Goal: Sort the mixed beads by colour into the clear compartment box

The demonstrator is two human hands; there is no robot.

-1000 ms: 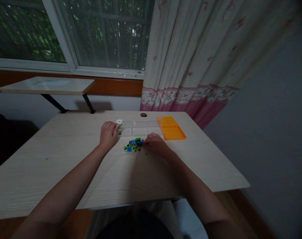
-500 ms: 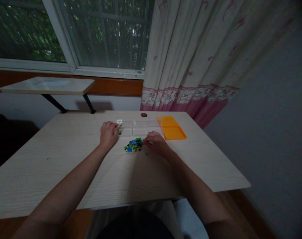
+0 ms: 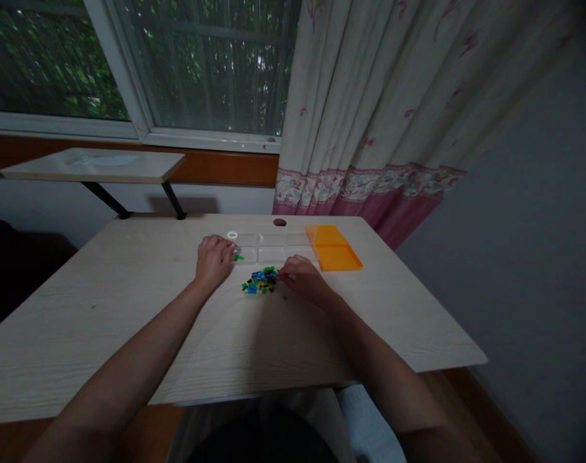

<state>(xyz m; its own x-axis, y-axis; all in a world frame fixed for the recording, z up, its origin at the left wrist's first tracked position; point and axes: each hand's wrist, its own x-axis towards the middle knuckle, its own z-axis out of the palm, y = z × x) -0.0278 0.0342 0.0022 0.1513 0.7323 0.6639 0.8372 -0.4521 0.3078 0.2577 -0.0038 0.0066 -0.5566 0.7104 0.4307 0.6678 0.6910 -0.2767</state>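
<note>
My left hand (image 3: 214, 258) is over the left end of a clear compartment box (image 3: 272, 253), its fingers slightly apart and no piece visible between them. Small green pieces (image 3: 238, 257) lie in the front left compartment, just under its fingertips. In front of the box is a loose pile of tiny plastic pieces (image 3: 260, 281) in blue, green, yellow and dark colours. My right hand (image 3: 301, 275) rests at the pile's right edge with thumb and fingers pinched together. Whatever is in that pinch is too small to make out.
An orange lid (image 3: 339, 249) lies at the box's right end. A brown oval object (image 3: 280, 222) is behind the box. One green piece (image 3: 285, 298) lies apart from the pile on the pale wooden table (image 3: 143, 289). A raised shelf (image 3: 94, 164) stands at back left.
The green piece that was at my left fingertips now lies lower, in the front left compartment. My left fingers have shifted slightly; my right hand has stayed at the pile.
</note>
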